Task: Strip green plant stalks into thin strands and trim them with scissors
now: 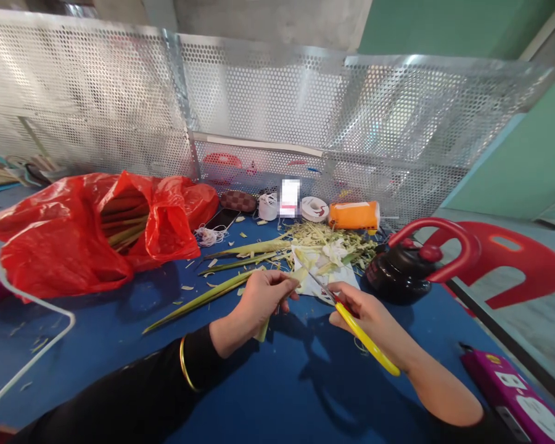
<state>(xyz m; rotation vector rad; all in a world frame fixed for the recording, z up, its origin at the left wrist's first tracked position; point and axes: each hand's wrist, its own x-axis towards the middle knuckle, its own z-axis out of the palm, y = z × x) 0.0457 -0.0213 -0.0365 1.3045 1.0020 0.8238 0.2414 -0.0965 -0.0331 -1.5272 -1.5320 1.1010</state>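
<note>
Between the thumb and fingers of my left hand (pixel 263 296) is a pale green leaf strip (pixel 300 275); its lower end hangs below the palm. My right hand (pixel 374 317) grips scissors (pixel 367 339) with yellow handles, their metal blades pointing up and left at the strip. Whether the blades touch the strip I cannot tell. Just beyond my hands, leaf scraps and thin shreds (pixel 333 237) lie in a pile, partly over a white paper (pixel 309 287). Long green leaf stalks (pixel 208 295) rest on the blue table to the left of the pile.
A red plastic bag (pixel 69 228) with stalks inside sits at left. A black kettle (pixel 398 274) with a red handle stands right, near a red chair (pixel 522 259). White string (pixel 267 208), a ribbon spool (pixel 314 209) and an orange package (pixel 354 214) line the perforated metal screen (pixel 268 92). A purple box (pixel 513 394) lies front right.
</note>
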